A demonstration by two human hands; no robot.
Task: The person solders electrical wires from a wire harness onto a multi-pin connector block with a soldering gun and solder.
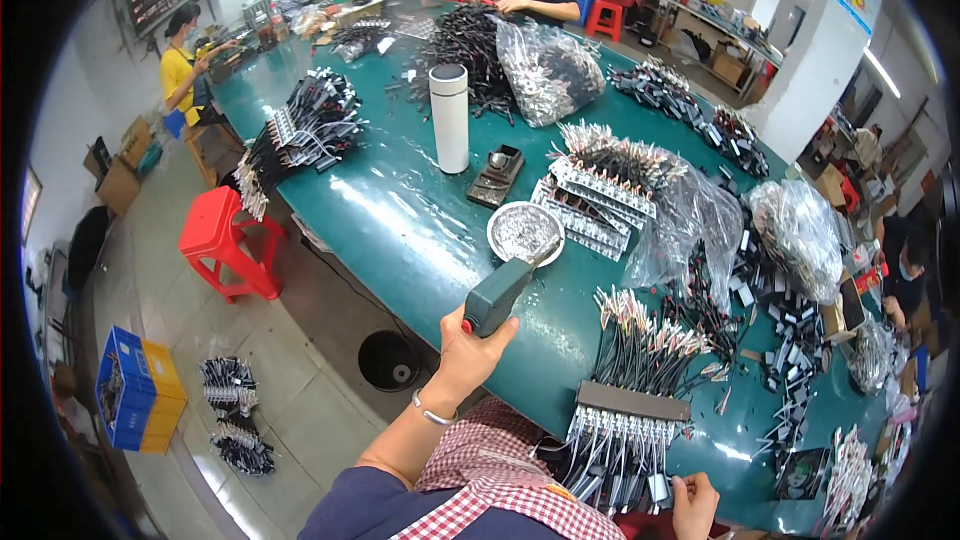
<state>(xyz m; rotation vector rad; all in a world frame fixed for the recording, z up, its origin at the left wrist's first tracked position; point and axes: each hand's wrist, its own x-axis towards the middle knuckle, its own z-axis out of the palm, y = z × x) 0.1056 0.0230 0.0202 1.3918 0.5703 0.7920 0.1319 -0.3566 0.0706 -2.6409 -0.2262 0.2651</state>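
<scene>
My left hand is wrapped round a dark green, boxy hand tool with a red part near the thumb; its kind is not clear. The tool's narrow front end points at a white bowl holding shiny silvery material. In front of me lies a bundle of black cables with bared white and orange wire ends, under a brown bar above a row of metal clips. My right hand is closed at the bundle's near end, fingertips beside a small silver-white block; what they pinch is hidden.
A white flask and a dark metal stand are beyond the bowl. Metal clip racks, plastic bags and cable heaps fill the right side. A red stool and black bin stand left. Co-workers sit around.
</scene>
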